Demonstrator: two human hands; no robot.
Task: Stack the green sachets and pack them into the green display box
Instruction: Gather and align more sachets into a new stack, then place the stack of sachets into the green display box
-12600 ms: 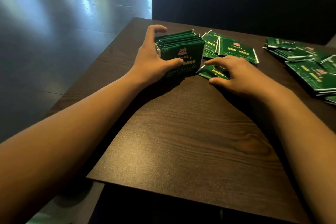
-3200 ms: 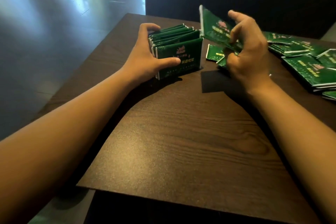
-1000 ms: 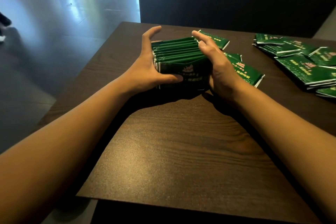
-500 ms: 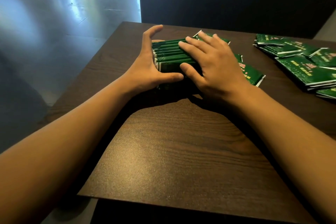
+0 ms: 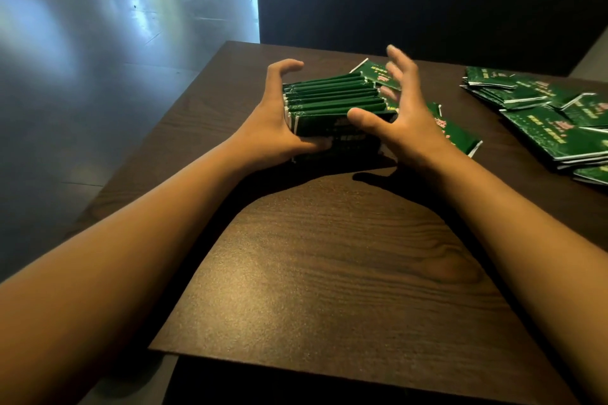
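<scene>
Item 1: stack of green sachets (image 5: 332, 108). Centre of the frame, a little above the middle, on the dark wood-grain bench (image 5: 329, 273). The sachets stand on edge, packed face to face, top edges showing as parallel ridges. Standing them so, by my reading, keeps the edges level for squaring before boxing.

Item 2: left hand (image 5: 276, 128). At the stack's left end, thumb across the near face, fingers curled over the far upper corner. It grips the stack and likely serves as the stop that keeps the row from fanning out.

Item 3: right hand (image 5: 404, 118). At the stack's right end, fingers spread and nearly straight, blurred; thumb tip touching the top front edge. The palm faces the stack without closing round it, so it holds nothing; it appears placed to press or tap the right end flush against the left hand.

Item 4: loose sachets (image 5: 457, 135). Lying flat, right of and behind the stack, partly hidden by the right hand. Presumably next to be gathered.

Item 5: sachet pile (image 5: 559, 122). Right edge of the frame, lying flat and overlapping, well apart from the stack.

Item 6: green display box. Not in view.

Status, as judged: stacking under way; packing not yet begun.
</scene>
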